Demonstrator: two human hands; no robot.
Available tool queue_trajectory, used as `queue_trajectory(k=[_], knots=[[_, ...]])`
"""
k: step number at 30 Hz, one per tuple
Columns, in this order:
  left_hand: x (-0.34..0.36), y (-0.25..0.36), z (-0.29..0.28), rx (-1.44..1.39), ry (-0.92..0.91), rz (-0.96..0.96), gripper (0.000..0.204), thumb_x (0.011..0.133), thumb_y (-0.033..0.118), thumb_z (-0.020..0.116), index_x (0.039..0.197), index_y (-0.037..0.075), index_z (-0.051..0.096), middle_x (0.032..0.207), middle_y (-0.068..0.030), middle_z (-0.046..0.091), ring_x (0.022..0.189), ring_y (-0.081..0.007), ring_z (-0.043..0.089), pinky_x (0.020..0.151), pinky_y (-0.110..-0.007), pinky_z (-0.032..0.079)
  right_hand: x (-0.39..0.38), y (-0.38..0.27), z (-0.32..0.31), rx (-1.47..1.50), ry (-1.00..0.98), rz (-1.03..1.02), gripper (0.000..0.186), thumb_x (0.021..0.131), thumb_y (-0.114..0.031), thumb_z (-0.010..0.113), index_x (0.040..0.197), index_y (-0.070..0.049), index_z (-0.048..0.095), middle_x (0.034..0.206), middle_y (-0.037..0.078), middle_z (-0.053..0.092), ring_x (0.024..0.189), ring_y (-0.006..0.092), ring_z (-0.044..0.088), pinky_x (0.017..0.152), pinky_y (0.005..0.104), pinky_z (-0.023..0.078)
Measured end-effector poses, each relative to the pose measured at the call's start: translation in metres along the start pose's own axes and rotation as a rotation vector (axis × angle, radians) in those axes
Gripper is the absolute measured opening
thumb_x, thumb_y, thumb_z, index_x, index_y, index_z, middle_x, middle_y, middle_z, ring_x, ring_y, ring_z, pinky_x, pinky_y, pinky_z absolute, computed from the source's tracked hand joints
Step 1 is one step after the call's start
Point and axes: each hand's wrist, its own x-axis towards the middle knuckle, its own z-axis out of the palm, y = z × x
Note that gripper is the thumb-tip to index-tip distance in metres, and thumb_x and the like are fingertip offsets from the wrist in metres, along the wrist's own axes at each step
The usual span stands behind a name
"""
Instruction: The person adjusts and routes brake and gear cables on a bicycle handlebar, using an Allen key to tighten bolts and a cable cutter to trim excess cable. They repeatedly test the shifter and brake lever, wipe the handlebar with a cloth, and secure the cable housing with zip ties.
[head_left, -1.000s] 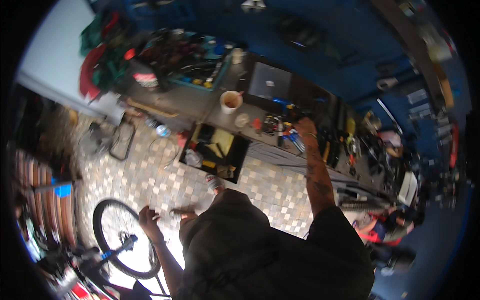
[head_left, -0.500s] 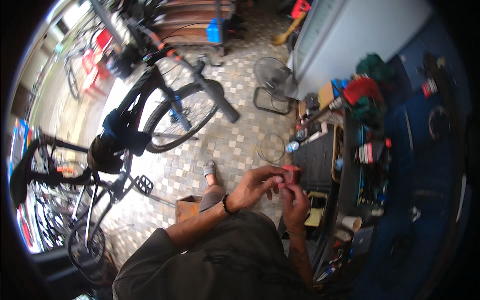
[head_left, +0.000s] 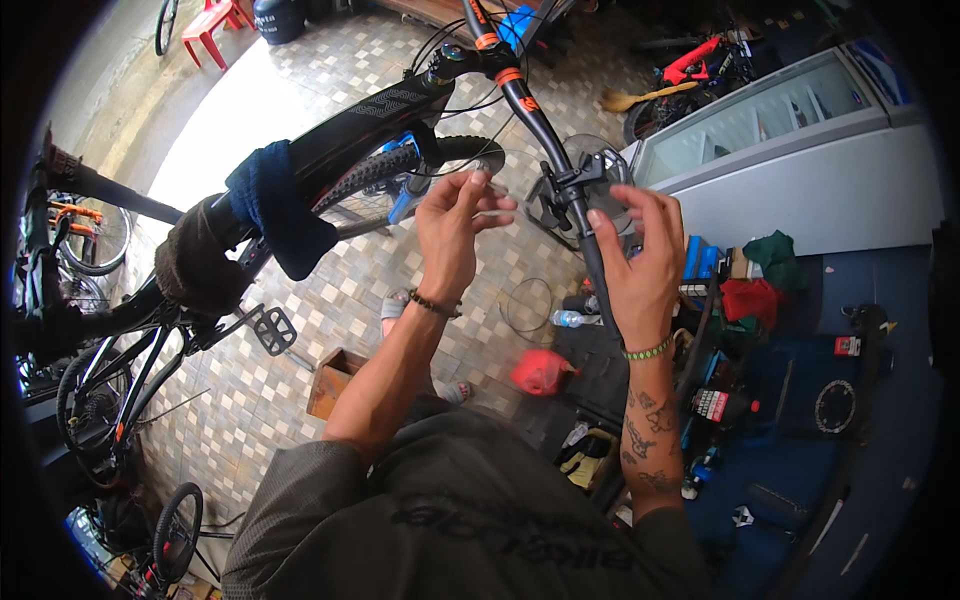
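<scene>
A mountain bike's black handlebar (head_left: 525,105) with orange marks reaches toward me from the far middle. My left hand (head_left: 450,225) is raised left of its grip, thumb and index tip closed together, the other fingers reaching right. A tiny pale bit shows at that pinch, too small to name. My right hand (head_left: 645,250) is beside the black handlebar grip (head_left: 597,275), thumb close to it and fingers apart; whether the thumb touches is unclear. Farther along the bar is the brake lever clamp (head_left: 572,180). Below both hands is a blurred red bag-like thing (head_left: 540,372).
The bike frame (head_left: 365,120), wrapped with a dark blue cloth (head_left: 280,210), fills the left. A pedal (head_left: 273,331) juts out above the tiled floor. At right stands a workbench with a dark bottle (head_left: 725,405) and a red cloth (head_left: 750,300). A wooden box (head_left: 335,380) sits near my feet.
My hands, together at the red thing before, have parted and moved up to the handlebar. The red thing is apart from them and lower left. My view has shifted, bringing the handlebar closer.
</scene>
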Motion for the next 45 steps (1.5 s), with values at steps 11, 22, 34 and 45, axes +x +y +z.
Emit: queue_trajectory(k=[11,22,34,45], knots=[[0.006,-0.05,0.013,-0.429,0.097,-0.303,0.031,0.104,0.015,0.071,0.122,-0.005,0.055,0.113,-0.0229,0.073,0.103,-0.0313,0.077,0.09,-0.038,0.066,0.005,0.005,0.029,-0.377,-0.083,-0.043,0.05,0.078,-0.024,0.091,0.124,-0.018,0.073,0.149,0.008,0.052,0.136,0.0328,0.05,0.107,0.05,0.039],[0.003,-0.061,0.028,-0.516,0.14,-0.297,0.02,0.106,0.015,0.067,0.118,-0.001,0.062,0.112,-0.0179,0.075,0.103,-0.0248,0.077,0.092,-0.033,0.066,0.014,0.007,0.02,-0.495,-0.061,-0.176,0.047,0.082,-0.027,0.089,0.124,-0.015,0.074,0.148,0.007,0.057,0.132,0.0318,0.055,0.111,0.0471,0.038],[-0.004,-0.086,0.022,-0.403,0.089,-0.165,0.021,0.104,0.015,0.071,0.118,0.0,0.065,0.109,-0.0174,0.076,0.084,-0.0187,0.072,0.069,-0.029,0.06,0.063,0.017,0.041,-0.35,-0.416,-0.37,0.016,0.085,-0.023,0.082,0.101,-0.016,0.082,0.141,0.007,0.064,0.126,0.028,0.059,0.106,0.0434,0.039],[0.012,-0.097,-0.009,-0.329,-0.109,-0.232,0.025,0.105,0.02,0.07,0.114,-0.004,0.069,0.096,-0.0178,0.078,0.07,-0.0188,0.071,0.062,-0.031,0.058,0.06,0.02,0.048,-0.384,-0.399,-0.372,0.013,0.088,-0.028,0.08,0.092,-0.016,0.079,0.137,0.004,0.066,0.119,0.0259,0.061,0.103,0.0424,0.038]])
